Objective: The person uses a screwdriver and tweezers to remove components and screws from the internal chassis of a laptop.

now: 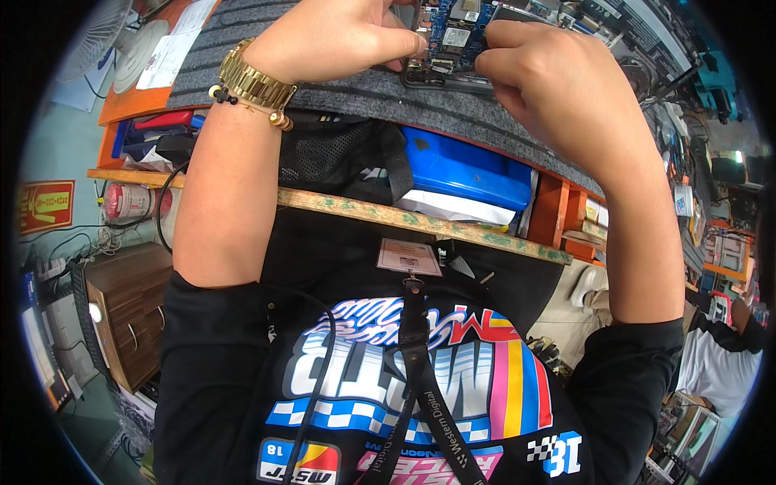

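Note:
At the top of the view lies an opened electronic device, apparently a laptop base (440, 78), with a blue circuit board (462, 18) bare inside it. My left hand (343, 39) is at the device's left edge, its thumb against the rim and its other fingers partly cut off by the picture's top. Over the board's right side, my right hand (546, 69) has its thumb and forefinger bent together in a pinch. Whatever lies between those fingertips is hidden. Both hands rest close to the grey ribbed mat (339, 101) under the device.
Below the tabletop an open drawer with a wooden front rail (420, 217) holds a blue case (469, 168) and a black mesh bag (339, 153). More electronic parts crowd the upper right. A white fan (133, 48) stands upper left; another person (719, 356) is at far right.

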`<action>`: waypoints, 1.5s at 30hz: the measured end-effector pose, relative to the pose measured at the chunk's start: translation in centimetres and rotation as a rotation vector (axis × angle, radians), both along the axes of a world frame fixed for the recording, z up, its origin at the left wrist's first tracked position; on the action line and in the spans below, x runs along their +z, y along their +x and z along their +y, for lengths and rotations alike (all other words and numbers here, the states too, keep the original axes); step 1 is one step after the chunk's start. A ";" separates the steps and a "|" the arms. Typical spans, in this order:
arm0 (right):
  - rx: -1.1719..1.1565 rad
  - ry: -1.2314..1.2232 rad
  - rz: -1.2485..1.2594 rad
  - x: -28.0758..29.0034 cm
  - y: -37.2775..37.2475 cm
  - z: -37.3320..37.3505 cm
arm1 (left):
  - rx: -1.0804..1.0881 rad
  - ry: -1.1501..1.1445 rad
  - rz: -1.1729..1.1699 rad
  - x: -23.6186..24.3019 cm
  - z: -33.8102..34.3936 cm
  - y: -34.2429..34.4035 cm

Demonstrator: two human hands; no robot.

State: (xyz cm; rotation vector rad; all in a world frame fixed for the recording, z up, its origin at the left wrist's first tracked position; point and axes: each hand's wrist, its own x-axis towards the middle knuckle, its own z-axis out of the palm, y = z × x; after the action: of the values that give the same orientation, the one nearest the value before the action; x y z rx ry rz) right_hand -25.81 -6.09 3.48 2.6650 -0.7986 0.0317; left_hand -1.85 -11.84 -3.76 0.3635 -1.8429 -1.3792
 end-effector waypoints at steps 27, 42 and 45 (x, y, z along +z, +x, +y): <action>-0.520 0.518 -0.742 -8.2 -0.5 4.3 | 0.081 0.155 -0.113 2.1 1.8 -0.1; -0.512 0.489 -0.841 -9.2 0.5 5.0 | 0.076 0.205 -0.082 1.7 1.8 0.0; -0.498 0.484 -0.851 -9.3 0.5 4.9 | 0.042 0.188 -0.037 1.8 1.9 -0.1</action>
State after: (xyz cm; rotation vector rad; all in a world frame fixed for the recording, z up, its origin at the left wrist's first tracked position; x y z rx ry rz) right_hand -25.33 -1.20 -5.80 2.7463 -1.9134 1.0063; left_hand -1.99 -9.96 -1.92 0.5239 -1.7295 -1.5310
